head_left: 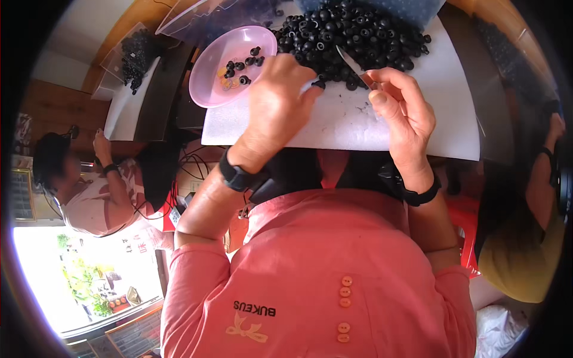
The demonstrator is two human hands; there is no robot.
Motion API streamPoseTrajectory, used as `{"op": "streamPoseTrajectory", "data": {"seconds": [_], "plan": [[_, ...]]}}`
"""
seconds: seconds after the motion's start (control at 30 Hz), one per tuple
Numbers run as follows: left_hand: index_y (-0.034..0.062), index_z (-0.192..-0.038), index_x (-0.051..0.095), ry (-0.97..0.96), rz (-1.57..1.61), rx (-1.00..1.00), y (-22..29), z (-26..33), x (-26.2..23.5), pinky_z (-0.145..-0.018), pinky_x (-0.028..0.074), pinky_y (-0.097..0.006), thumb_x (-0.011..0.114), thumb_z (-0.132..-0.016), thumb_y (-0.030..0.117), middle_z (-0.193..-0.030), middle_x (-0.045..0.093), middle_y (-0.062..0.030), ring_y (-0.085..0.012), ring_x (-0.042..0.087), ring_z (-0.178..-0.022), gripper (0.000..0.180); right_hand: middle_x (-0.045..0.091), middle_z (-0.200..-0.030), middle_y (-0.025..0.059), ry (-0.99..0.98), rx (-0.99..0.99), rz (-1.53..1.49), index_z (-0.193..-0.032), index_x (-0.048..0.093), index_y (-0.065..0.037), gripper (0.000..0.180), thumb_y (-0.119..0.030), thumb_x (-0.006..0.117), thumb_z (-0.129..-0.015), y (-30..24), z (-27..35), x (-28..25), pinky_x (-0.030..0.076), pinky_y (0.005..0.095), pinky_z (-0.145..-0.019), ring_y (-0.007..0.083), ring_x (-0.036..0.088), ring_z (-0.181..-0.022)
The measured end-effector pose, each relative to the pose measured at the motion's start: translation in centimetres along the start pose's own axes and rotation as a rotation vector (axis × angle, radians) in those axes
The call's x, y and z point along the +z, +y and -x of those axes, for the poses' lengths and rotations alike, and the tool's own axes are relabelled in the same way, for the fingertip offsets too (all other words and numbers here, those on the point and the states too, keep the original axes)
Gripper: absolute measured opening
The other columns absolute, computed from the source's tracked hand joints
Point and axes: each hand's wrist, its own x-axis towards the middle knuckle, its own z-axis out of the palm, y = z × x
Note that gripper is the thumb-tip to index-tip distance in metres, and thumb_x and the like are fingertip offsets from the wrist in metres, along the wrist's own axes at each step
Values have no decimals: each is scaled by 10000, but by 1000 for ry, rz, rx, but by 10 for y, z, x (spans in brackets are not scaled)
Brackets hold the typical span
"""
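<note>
We count one pink bowl (230,68) at upper centre-left holding about eight black rings (242,64). One big heap of black rings (352,33) fills the top centre, too many to count. We see one white foam sheet (441,113), one thin blade (353,65), and our two hands, left (276,98) and right (403,113), each wrist wearing one black band.

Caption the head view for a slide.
Left hand pinches a black ring from the pile; right hand holds a thin blade.

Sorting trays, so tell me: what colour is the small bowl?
Translucent pink bowl, seen in the head view.
</note>
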Motion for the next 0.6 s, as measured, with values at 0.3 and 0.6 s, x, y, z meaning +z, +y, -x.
{"op": "streamPoseTrajectory", "data": {"seconds": [0.3,0.6], "plan": [[29,-967,653,-21,87,34,11,-1,12,-702,508,-405,735,-741,3,-905,588,-104,-320,616,-844,241,698,-960,49,32,-97,48,-1120,637,28,220,-44,701,-922,7,-3,2,442,190,-652,55,463,-676],[-10,-963,670,-175,484,-146,5,3,14,-656,486,-293,728,-783,-20,-860,586,-66,-179,597,-729,190,664,-857,20,30,-67,112,-1099,644,22,234,-92,730,-914,8,-2,3,433,186,-631,50,486,-672]]}}
